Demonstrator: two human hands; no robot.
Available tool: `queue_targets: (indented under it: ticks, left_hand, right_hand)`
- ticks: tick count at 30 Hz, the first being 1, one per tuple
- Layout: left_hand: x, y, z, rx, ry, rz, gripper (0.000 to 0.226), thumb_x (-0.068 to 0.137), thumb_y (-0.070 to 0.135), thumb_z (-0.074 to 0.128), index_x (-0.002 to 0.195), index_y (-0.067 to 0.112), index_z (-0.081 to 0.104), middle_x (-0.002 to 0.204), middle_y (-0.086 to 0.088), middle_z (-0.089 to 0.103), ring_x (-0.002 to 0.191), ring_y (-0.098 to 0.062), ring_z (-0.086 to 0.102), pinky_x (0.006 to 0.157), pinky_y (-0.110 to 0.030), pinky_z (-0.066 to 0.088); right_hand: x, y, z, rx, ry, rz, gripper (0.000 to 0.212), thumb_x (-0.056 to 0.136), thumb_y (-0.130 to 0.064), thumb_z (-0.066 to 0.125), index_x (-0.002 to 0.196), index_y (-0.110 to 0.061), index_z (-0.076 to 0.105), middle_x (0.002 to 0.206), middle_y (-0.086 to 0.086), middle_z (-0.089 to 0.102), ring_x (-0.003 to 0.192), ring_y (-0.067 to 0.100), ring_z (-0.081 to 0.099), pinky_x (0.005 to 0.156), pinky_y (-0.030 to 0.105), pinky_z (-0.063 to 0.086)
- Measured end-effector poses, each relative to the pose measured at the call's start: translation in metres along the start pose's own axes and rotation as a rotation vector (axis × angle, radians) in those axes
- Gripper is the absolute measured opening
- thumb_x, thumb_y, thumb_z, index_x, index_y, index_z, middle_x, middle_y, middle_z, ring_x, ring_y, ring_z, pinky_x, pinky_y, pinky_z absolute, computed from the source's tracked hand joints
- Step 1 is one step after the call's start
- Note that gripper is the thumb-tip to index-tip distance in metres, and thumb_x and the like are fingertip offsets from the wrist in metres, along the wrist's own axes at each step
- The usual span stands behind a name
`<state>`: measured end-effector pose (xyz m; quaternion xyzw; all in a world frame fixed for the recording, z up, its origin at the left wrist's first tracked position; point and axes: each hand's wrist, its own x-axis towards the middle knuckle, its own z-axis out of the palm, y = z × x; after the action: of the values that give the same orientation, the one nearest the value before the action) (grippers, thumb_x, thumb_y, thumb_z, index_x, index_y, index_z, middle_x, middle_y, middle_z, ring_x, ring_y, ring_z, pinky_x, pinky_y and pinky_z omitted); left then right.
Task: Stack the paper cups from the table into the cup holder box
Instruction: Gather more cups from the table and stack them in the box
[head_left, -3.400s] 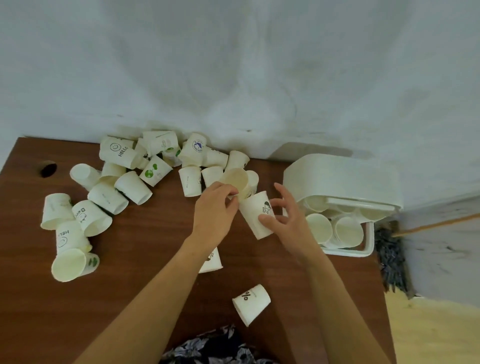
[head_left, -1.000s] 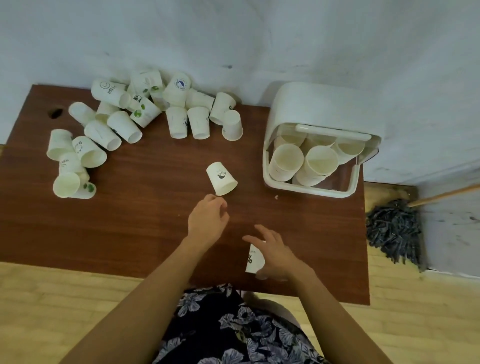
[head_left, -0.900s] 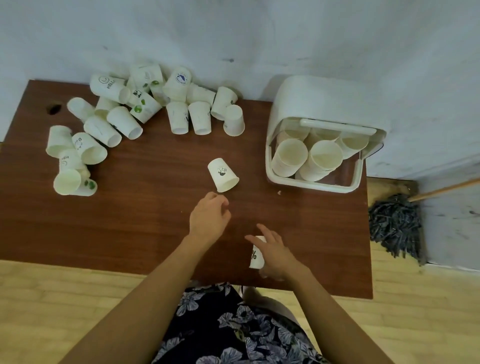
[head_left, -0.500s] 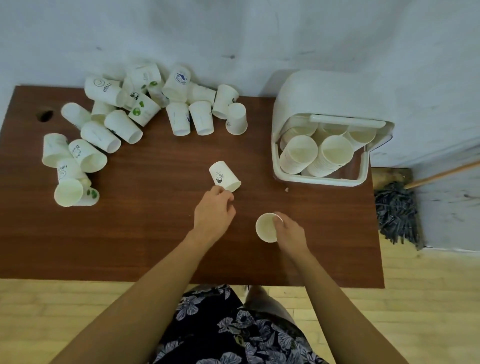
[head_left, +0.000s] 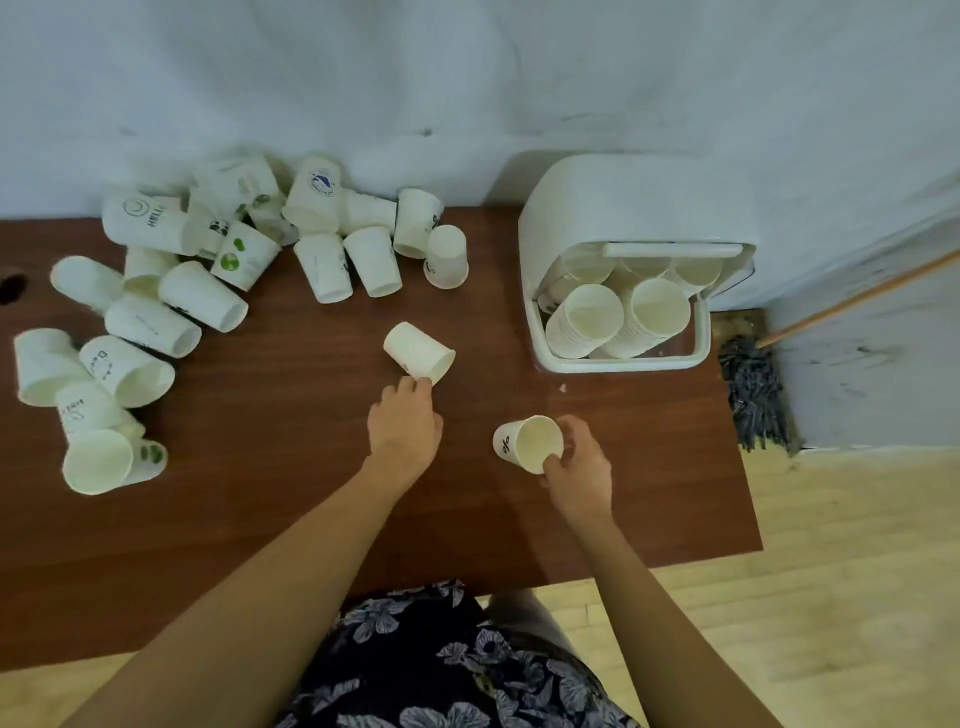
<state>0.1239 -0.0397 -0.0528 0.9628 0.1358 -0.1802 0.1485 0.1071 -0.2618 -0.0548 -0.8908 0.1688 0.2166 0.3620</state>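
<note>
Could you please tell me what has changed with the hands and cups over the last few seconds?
The right hand let go of one cup, which now lies on the table as the lone cup, then picked up the % cup from the near edge and lifted it, mouth up. The left hand dropped back and now touches the lone cup. The pile and box stayed put.

A single wide-angle view from a camera worn on the person's head, looking steeply down and forward. The brown table (head_left: 260, 519) fills the middle, a wall rises at the far edge, wood floor shows near and right. Both forearms enter from the near edge.
</note>
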Motion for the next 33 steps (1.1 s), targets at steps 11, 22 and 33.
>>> queue_targets:
  ticks: [11, 22, 33]
  left_hand:
    - [0.053, -0.017, -0.007, 0.063, 0.020, 0.130, 0.077, 0.083, 0.029, 0.070, 0.147, 0.027, 0.026, 0.156, -0.010, 0.009, 0.144, -0.037, 0.009, 0.112, -0.052, 0.029]
    - [0.077, -0.025, -0.012, -0.114, 0.041, 0.094, 0.046, 0.090, 0.032, 0.063, 0.132, 0.021, 0.049, 0.139, -0.003, 0.039, 0.130, -0.025, 0.033, 0.090, -0.038, 0.049]
    - [0.045, -0.063, -0.019, -0.447, 0.182, 0.026, 0.040, 0.088, 0.021, 0.063, 0.127, 0.018, 0.052, 0.133, -0.003, 0.045, 0.114, -0.022, 0.049, 0.081, -0.032, 0.047]
  right_hand:
    - [0.006, -0.028, 0.013, -0.104, 0.054, -0.055, 0.049, 0.085, -0.003, 0.055, 0.126, -0.028, 0.048, 0.123, -0.002, 0.053, 0.095, 0.022, 0.059, 0.079, 0.030, 0.041]
    - [0.010, -0.039, 0.024, -0.084, 0.062, -0.134, 0.047, 0.088, -0.007, 0.058, 0.131, -0.025, 0.047, 0.136, -0.006, 0.045, 0.099, 0.019, 0.059, 0.079, 0.029, 0.043]
    - [0.006, -0.050, 0.036, -0.325, 0.121, -0.277, 0.046, 0.086, -0.006, 0.058, 0.128, -0.019, 0.049, 0.139, -0.003, 0.039, 0.091, 0.026, 0.061, 0.058, 0.031, 0.049]
